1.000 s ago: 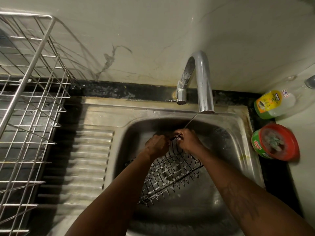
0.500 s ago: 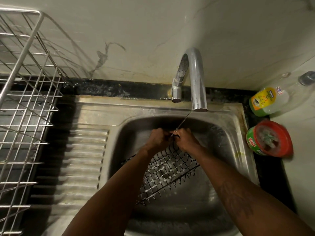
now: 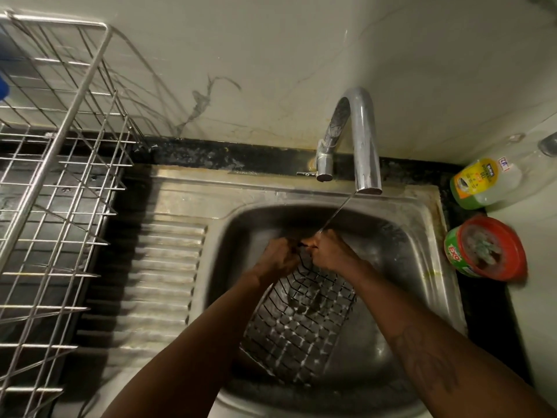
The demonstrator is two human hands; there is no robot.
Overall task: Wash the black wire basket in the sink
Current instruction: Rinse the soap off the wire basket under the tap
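While a thin stream of water (image 3: 337, 214) runs from the tap (image 3: 364, 146) onto the right hand (image 3: 331, 251), it and the left hand (image 3: 278, 256) grip the far rim of the black wire basket (image 3: 298, 321), fingers (image 3: 289, 247) curled round the wire. Basket lies tilted inside the sink (image 3: 422, 236).

Couldn't see the far rim of the black wire basket (image 3: 301, 321), buried under left hand (image 3: 278, 258) and right hand (image 3: 333, 251); fingertips tucked out of sight. Drying rack (image 3: 60, 206) chopped by the left edge. Label on the bottle (image 3: 482, 184) too small to read.
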